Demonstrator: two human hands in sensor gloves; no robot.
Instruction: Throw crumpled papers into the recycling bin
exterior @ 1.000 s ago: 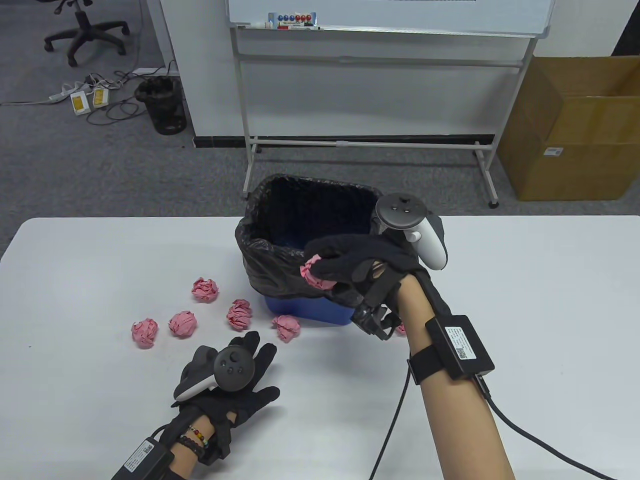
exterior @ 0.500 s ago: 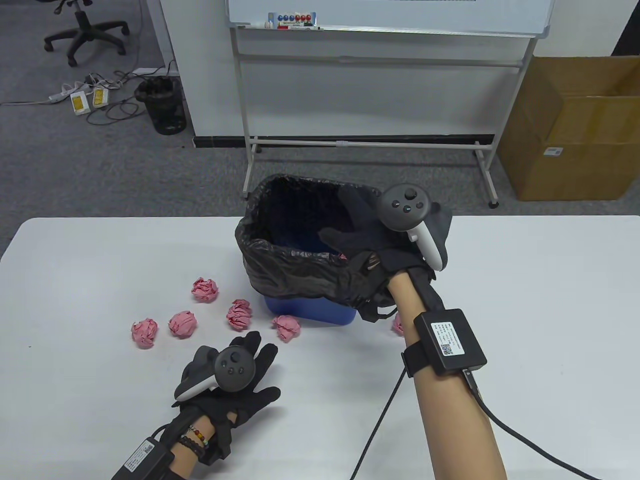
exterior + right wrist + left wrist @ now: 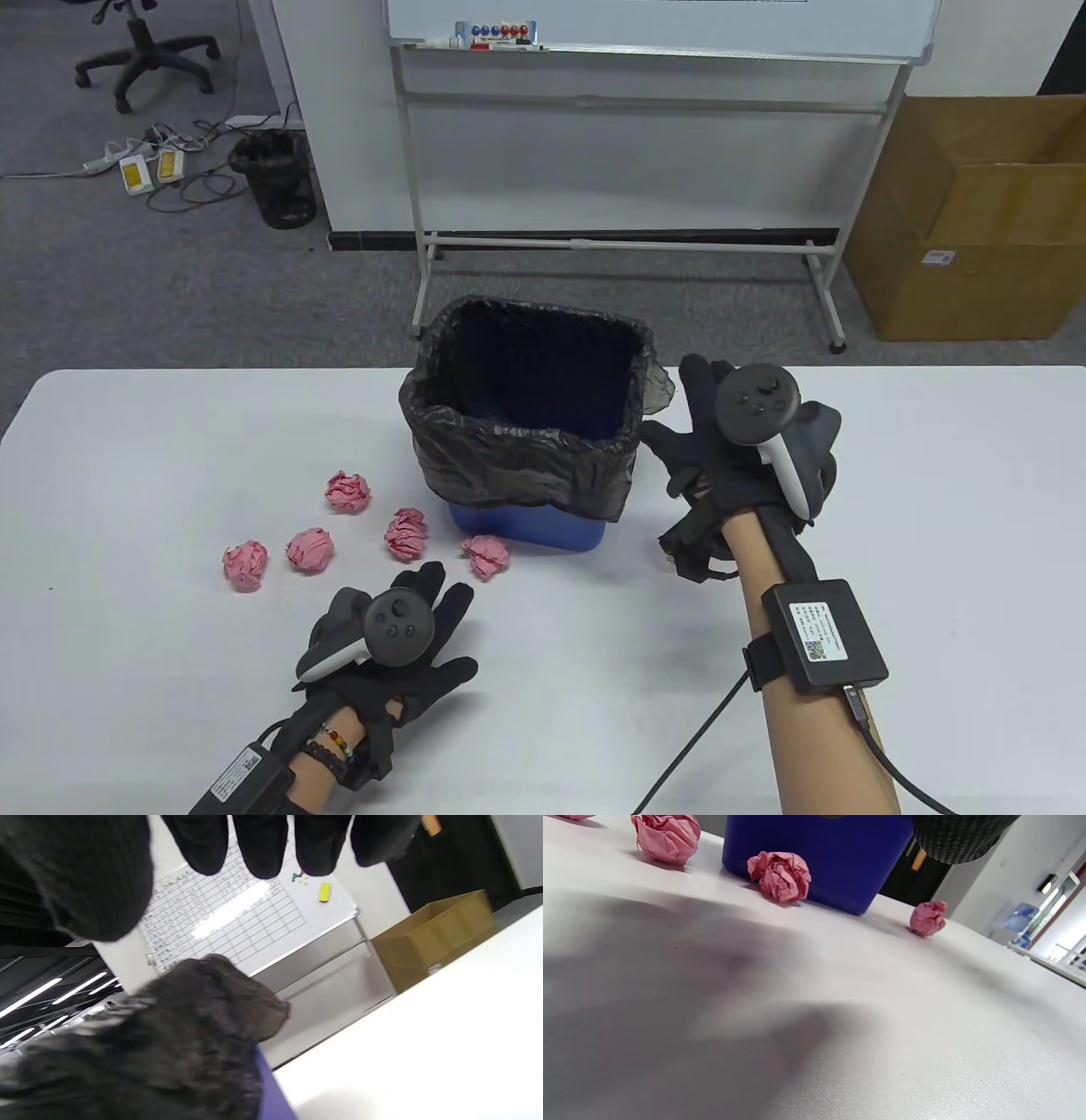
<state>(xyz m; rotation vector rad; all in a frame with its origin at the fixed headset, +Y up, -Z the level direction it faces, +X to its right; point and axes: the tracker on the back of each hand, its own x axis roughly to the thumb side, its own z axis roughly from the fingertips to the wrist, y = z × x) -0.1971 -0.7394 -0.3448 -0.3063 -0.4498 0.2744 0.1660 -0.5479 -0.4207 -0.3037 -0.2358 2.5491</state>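
My right grip [image 3: 721, 450] hangs spread and empty just right of the bin [image 3: 526, 424]. My left grip [image 3: 390, 645] lies spread on the bench [image 3: 933, 475], crumpled papers [image 3: 486, 556] just ahead.

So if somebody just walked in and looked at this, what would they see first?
Probably the blue bin with its crinkly black bag, standing in the middle of the white table. Next, the pink paper balls scattered on the table left of and in front of the bin. Then the two black-gloved hands: the left hand lies flat near the front edge, and the right hand is open and empty beside the bin.
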